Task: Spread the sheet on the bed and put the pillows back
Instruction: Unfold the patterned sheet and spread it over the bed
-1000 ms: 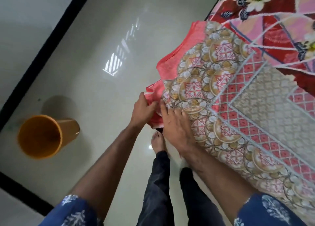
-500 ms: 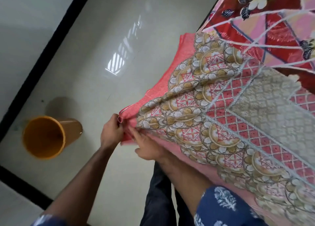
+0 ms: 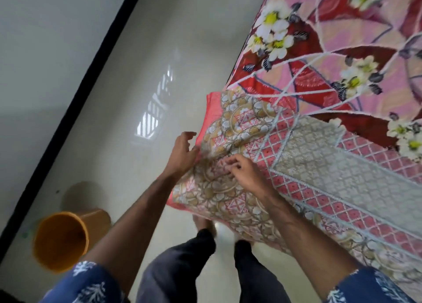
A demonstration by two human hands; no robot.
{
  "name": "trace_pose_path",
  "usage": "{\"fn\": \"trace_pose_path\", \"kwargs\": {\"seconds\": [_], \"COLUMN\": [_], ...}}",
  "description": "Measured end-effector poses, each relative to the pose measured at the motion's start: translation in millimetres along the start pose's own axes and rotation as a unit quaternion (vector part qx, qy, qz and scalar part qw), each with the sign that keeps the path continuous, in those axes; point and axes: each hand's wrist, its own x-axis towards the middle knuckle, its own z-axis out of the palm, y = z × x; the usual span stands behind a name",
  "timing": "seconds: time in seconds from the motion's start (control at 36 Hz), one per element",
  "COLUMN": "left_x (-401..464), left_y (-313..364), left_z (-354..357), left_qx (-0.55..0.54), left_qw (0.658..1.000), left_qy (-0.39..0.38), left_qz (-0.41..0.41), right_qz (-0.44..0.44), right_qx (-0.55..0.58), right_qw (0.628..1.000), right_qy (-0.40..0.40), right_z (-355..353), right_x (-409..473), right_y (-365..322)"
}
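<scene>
A pink and gold patterned sheet (image 3: pixel 308 165) lies over the bed's near corner, and its pink border hangs down the side. Under it, further up the bed, shows a red and pink floral cover (image 3: pixel 342 51). My left hand (image 3: pixel 182 152) rests against the sheet's hanging edge with its fingers apart. My right hand (image 3: pixel 246 172) sits on top of the sheet near the corner, fingers curled and pinching the gathered fabric. No pillows are in view.
An orange plastic bin (image 3: pixel 61 238) stands on the glossy floor at the lower left. A black stripe (image 3: pixel 91 74) runs diagonally across the floor. My bare foot (image 3: pixel 203 222) and dark trouser legs are right beside the bed's edge.
The sheet's corner, pulled out to the left half a second ago, is back against the bed. My left hand has let go of it and opened. Both hands moved up and right.
</scene>
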Motion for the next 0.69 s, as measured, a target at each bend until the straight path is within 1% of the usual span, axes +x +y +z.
{"fn": "trace_pose_path", "kwargs": {"seconds": [0.06, 0.08, 0.14, 0.19, 0.25, 0.31, 0.36, 0.42, 0.44, 0.5, 0.61, 0.69], "left_x": [14.7, 24.9, 46.0, 65.1, 85.5, 102.9, 117.8, 131.1, 135.6, 143.9, 155.0, 162.4], "left_y": [12.5, 15.9, 19.5, 26.1, 33.3, 42.6, 48.5, 51.2, 51.3, 51.3, 44.0, 40.1], "left_z": [0.0, 0.2, -1.1, -4.8, -9.6, -15.5, -22.9, -37.6, -47.8, -68.9, -102.7, -113.7], "left_qx": [0.005, 0.021, 0.07, 0.119, 0.161, 0.208, 0.247, 0.286, 0.305, 0.321, 0.32, 0.328], "left_qw": [1.0, 0.999, 0.993, 0.978, 0.954, 0.922, 0.884, 0.843, 0.827, 0.811, 0.822, 0.821], "left_qy": [-0.025, -0.034, -0.052, -0.071, -0.078, -0.093, -0.13, -0.167, -0.185, -0.233, -0.275, -0.294], "left_qz": [0.012, 0.032, 0.086, 0.154, 0.24, 0.312, 0.375, 0.424, 0.434, 0.431, 0.381, 0.363], "right_qz": [0.019, 0.023, 0.017, 0.02, 0.046, 0.071, 0.112, 0.158, 0.183, 0.236, 0.308, 0.321], "right_qx": [-0.012, -0.018, -0.044, -0.074, -0.091, -0.111, -0.147, -0.215, -0.243, -0.272, -0.29, -0.258], "right_qw": [1.0, 0.999, 0.998, 0.994, 0.988, 0.982, 0.972, 0.952, 0.941, 0.921, 0.891, 0.891], "right_qy": [0.013, 0.02, 0.045, 0.082, 0.118, 0.139, 0.146, 0.151, 0.148, 0.148, 0.165, 0.193], "right_z": [-7.0, -7.3, -2.4, 3.6, 7.4, 9.9, 16.3, 23.5, 26.7, 31.2, 43.8, 58.1], "right_x": [3.2, 5.5, 10.4, 17.7, 24.8, 33.6, 42.4, 51.2, 54.8, 59.9, 59.5, 57.5], "right_y": [1.3, 2.5, 2.2, 1.2, -3.4, -7.9, -12.6, -22.6, -30.1, -46.6, -69.5, -72.2]}}
